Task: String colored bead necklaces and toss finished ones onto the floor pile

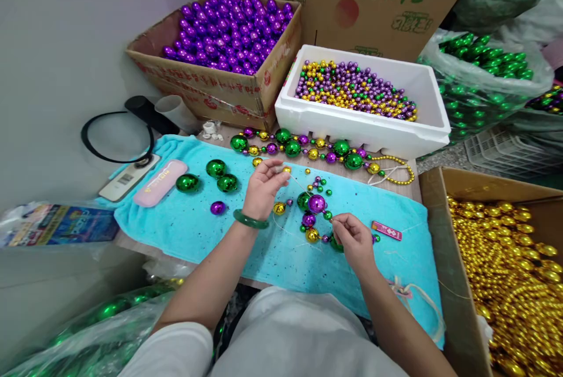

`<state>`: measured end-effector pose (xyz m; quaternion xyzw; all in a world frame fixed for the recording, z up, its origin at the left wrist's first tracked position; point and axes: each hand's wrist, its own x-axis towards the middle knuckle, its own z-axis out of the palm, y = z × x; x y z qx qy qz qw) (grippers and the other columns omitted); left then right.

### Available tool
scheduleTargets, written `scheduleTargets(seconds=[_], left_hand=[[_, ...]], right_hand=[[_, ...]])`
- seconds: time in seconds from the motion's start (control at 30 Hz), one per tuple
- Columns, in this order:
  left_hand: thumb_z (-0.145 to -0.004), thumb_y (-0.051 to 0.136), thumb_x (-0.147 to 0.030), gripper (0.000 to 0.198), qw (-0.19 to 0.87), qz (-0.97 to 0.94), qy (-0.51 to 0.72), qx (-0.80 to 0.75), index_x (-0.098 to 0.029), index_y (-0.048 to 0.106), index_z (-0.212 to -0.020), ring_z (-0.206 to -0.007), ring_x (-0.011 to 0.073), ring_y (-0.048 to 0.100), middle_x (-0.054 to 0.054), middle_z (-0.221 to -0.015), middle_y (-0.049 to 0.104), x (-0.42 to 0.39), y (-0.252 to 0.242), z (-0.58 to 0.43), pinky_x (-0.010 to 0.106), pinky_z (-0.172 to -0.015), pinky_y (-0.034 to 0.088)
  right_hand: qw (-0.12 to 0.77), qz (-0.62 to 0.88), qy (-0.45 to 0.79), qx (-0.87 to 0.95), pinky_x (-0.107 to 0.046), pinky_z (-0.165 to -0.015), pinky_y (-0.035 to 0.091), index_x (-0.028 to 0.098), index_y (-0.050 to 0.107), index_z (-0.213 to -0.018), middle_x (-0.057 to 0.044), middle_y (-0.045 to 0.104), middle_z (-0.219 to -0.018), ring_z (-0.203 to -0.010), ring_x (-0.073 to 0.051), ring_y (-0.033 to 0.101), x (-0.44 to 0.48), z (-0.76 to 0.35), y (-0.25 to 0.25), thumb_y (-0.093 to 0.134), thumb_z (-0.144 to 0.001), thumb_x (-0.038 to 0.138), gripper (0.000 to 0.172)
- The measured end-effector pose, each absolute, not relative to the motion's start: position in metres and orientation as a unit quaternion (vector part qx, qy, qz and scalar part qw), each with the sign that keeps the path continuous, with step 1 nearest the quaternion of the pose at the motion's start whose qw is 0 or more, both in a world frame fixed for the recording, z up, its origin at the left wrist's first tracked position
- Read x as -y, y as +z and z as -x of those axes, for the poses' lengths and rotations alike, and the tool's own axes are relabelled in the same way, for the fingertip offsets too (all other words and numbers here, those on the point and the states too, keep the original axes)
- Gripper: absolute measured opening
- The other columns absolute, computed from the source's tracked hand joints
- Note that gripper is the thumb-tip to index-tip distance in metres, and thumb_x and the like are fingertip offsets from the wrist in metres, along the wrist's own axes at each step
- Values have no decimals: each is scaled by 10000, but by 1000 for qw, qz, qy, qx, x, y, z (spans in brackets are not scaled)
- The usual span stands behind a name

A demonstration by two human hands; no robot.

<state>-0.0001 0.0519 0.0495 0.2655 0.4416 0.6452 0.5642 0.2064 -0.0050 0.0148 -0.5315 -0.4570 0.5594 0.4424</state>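
My left hand (263, 189), with a green bangle at the wrist, pinches a small gold bead (286, 170) above a turquoise towel (246, 236). My right hand (354, 239) is closed in a pinch on a thin string or needle beside a part-strung cluster of beads (315, 213) with a large purple ball in the middle. A thin thread runs across the towel between the two hands. Loose green balls (216, 167) and a purple ball (217, 207) lie on the towel to the left of my left hand.
A finished bead strand (308, 148) lies along the towel's far edge. Behind it stand a white foam box of mixed small beads (428, 125) and a cardboard box of purple balls (211, 87). A box of gold beads (440, 236) is at right, with bags of green balls around.
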Motion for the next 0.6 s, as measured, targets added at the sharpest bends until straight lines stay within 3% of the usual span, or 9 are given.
scheduleTargets(seconds=[0.13, 0.2, 0.3, 0.4, 0.5, 0.6], left_hand=[[-658, 761, -225, 479, 558, -391, 574, -455, -221, 545, -1085, -874, 164, 630, 23, -918, 679, -32, 47, -11, 287, -771, 494], [-724, 723, -293, 411, 516, -488, 512, -483, -218, 568, -1097, -927, 196, 623, 68, -1025, 670, -27, 49, 0, 330, -823, 487], [-842, 585, -384, 252, 273, -587, 403, -647, -200, 639, -1005, -1038, 256, 579, 117, -1110, 635, -29, 50, 44, 396, -933, 431], [-860, 519, -433, 368, 76, -519, 214, -824, -141, 627, -1055, -1099, 354, 544, 196, -1121, 603, -39, 44, 96, 479, -956, 396], [-851, 488, -490, 492, 90, -469, 72, -876, -91, 586, -1124, -1059, 385, 572, 245, -1106, 604, -48, 30, 126, 478, -881, 438], [-825, 497, -552, 529, 168, -481, 51, -859, -120, 577, -1118, -1055, 370, 587, 216, -1067, 641, -53, 15, 131, 449, -873, 449]], right_hand=[[420, 516, 597, 448, -218, -432, 343, 173, 584, -749, 25, 527, -536, -466, -92, 451, 4, -196, 14, 667, -741, 440, 280], [413, 512, 614, 435, -213, -408, 332, 177, 579, -755, 17, 552, -548, -462, -97, 470, 2, -193, 14, 679, -727, 459, 301], [425, 510, 622, 416, -201, -389, 315, 179, 573, -761, 19, 556, -552, -454, -91, 470, 0, -195, 14, 694, -721, 458, 307], [431, 505, 625, 411, -195, -385, 304, 178, 570, -758, 28, 543, -545, -441, -82, 458, -2, -201, 13, 703, -723, 446, 301], [424, 499, 628, 419, -195, -384, 294, 176, 569, -739, 29, 530, -531, -439, -80, 448, -2, -202, 13, 705, -717, 453, 310], [411, 500, 627, 434, -196, -390, 298, 174, 574, -730, 27, 524, -523, -449, -83, 447, 0, -197, 13, 701, -714, 456, 310]])
